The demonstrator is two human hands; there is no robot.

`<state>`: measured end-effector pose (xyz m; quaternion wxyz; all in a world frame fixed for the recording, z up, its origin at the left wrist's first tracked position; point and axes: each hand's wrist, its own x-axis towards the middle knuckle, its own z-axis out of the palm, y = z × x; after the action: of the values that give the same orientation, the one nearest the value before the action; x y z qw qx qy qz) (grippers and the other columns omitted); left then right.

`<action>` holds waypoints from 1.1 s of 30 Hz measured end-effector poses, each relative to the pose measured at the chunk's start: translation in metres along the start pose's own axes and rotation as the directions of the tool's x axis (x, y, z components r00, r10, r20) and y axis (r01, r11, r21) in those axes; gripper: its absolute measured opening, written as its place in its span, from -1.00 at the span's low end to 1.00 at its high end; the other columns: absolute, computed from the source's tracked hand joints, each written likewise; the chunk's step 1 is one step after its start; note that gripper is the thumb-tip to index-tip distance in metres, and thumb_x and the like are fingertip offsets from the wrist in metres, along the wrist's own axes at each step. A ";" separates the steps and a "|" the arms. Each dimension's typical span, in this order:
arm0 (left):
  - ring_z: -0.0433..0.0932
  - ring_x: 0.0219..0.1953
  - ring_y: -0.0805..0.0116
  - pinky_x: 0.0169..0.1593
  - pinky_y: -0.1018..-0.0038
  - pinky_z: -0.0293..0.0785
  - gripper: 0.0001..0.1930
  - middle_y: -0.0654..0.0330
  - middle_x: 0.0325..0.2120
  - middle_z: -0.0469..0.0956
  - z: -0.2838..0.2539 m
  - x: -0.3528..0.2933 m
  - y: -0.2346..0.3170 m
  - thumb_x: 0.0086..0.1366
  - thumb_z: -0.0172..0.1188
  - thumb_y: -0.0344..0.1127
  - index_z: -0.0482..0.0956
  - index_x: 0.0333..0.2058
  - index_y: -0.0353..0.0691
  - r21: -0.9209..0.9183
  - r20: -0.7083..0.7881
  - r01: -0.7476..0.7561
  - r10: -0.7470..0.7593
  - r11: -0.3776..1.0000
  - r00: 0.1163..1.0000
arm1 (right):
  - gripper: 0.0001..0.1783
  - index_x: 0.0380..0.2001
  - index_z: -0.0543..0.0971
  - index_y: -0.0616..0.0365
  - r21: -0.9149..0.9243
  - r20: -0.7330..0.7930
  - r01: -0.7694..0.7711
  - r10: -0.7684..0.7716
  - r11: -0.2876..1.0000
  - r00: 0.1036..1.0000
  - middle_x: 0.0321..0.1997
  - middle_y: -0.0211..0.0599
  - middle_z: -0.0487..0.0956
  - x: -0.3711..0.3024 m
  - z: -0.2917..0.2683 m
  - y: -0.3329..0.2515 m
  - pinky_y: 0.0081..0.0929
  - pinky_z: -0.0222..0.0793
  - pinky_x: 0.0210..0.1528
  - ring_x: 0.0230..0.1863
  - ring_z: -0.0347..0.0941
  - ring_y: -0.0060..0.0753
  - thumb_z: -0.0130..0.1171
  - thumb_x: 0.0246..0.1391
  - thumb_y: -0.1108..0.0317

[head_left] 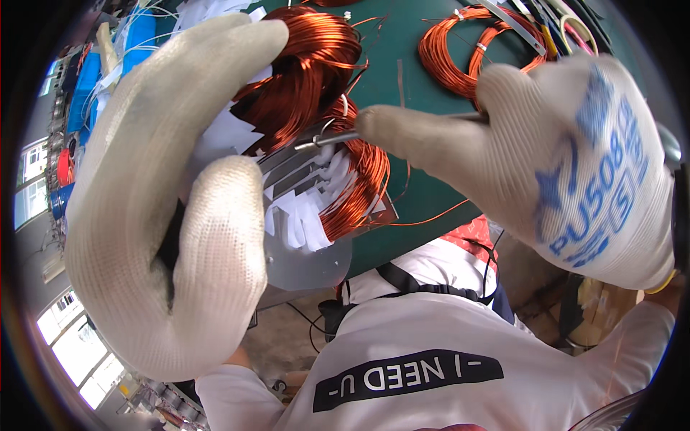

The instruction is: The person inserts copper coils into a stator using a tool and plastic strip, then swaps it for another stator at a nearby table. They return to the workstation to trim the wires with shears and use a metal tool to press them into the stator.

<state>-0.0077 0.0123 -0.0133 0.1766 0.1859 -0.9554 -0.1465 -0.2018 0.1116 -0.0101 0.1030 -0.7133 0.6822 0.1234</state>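
My left hand (pixel 126 208), in a white knit glove, curves around the left side of a slotted metal core (pixel 287 164). Its thumb and fingers are apart, and the fingertips lie by a thick bundle of copper wire (pixel 309 72). My gloved right hand (pixel 553 165) is closed around a slim metal rod tool (pixel 338 137), index finger stretched along the shaft. The tool's tip is at the core's slots, between the upper bundle and a lower copper coil (pixel 366 187). White paper strips (pixel 298 219) stick out of the slots. My left palm hides part of the core.
On the green tabletop (pixel 392 86), tied copper wire coils (pixel 445 54) lie at the far right beside scissors and other hand tools (pixel 571 32). Blue containers (pixel 140 32) stand at the far left. A loose copper wire (pixel 431 218) trails near the front edge.
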 end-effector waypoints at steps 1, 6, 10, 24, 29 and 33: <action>0.42 0.18 0.03 0.31 0.22 0.19 -0.54 -0.14 0.06 0.47 0.005 0.008 0.004 0.23 -0.05 -0.31 0.50 0.03 -0.49 -0.059 -0.012 -0.069 0.068 0.996 0.998 | -0.67 -0.19 0.47 0.06 0.009 0.103 -0.083 0.082 0.996 0.991 -0.66 -0.30 0.45 -0.006 -0.009 0.002 -0.45 0.36 -0.54 -0.64 0.43 -0.32 0.22 0.03 0.14; 0.42 0.18 0.08 0.33 0.26 0.17 -0.55 -0.10 0.07 0.48 0.012 0.004 0.003 0.18 -0.10 -0.43 0.51 0.03 -0.45 -0.070 -0.001 0.069 -0.069 0.995 0.998 | -0.39 0.32 0.34 -0.13 0.178 0.470 -0.076 -0.017 0.981 0.882 -0.50 -0.27 0.54 0.041 -0.017 0.019 -0.46 0.44 -0.45 -0.51 0.53 -0.36 0.03 0.18 0.44; 0.42 0.18 0.15 0.31 0.33 0.19 -0.56 -0.03 0.07 0.49 -0.003 0.005 0.014 0.22 -0.10 -0.42 0.50 0.06 -0.40 0.043 0.065 0.111 -0.113 0.993 0.991 | -0.51 0.20 0.43 0.14 0.191 -0.023 0.545 -0.551 0.817 0.834 -0.47 -0.28 0.52 0.022 0.014 0.063 -0.47 0.46 -0.37 -0.47 0.49 -0.40 0.01 0.18 0.42; 0.53 -0.17 0.00 -0.03 0.10 0.36 -0.64 -0.04 -0.26 0.60 0.015 -0.050 0.020 0.13 0.10 -0.26 0.63 -0.20 -0.43 0.282 -0.401 0.126 -0.002 0.951 0.916 | -0.67 -0.21 0.63 0.42 0.539 -0.222 -0.193 0.360 0.820 0.906 -0.47 -0.32 0.55 -0.033 0.013 0.066 -0.59 0.36 -0.32 -0.45 0.44 -0.57 0.08 -0.10 0.57; 0.53 -0.07 -0.17 0.16 -0.09 0.31 -0.58 -0.20 -0.15 0.57 0.033 -0.043 0.010 0.21 0.05 -0.20 0.62 -0.13 -0.45 0.345 -0.367 0.002 0.133 0.939 0.921 | -0.74 -0.32 0.62 0.43 0.439 -0.226 -0.258 0.384 0.861 0.895 -0.48 -0.32 0.57 -0.041 0.045 0.095 -0.54 0.38 -0.29 -0.39 0.41 -0.55 0.20 0.00 0.38; 0.54 -0.09 -0.16 0.15 -0.10 0.33 -0.58 -0.17 -0.15 0.58 0.044 -0.048 0.006 0.19 0.06 -0.19 0.62 -0.11 -0.41 0.249 -0.506 0.048 0.087 0.967 0.858 | -0.83 -0.43 0.51 0.44 0.588 -0.192 -0.254 0.437 0.768 0.879 -0.53 -0.46 0.53 -0.046 0.015 0.069 -0.52 0.34 -0.37 -0.45 0.36 -0.59 0.17 0.07 0.48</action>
<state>0.0146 0.0467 -0.0639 0.4010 0.2294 -0.8863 0.0331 -0.2727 0.1567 -0.0085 0.1659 -0.5239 0.8167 -0.1760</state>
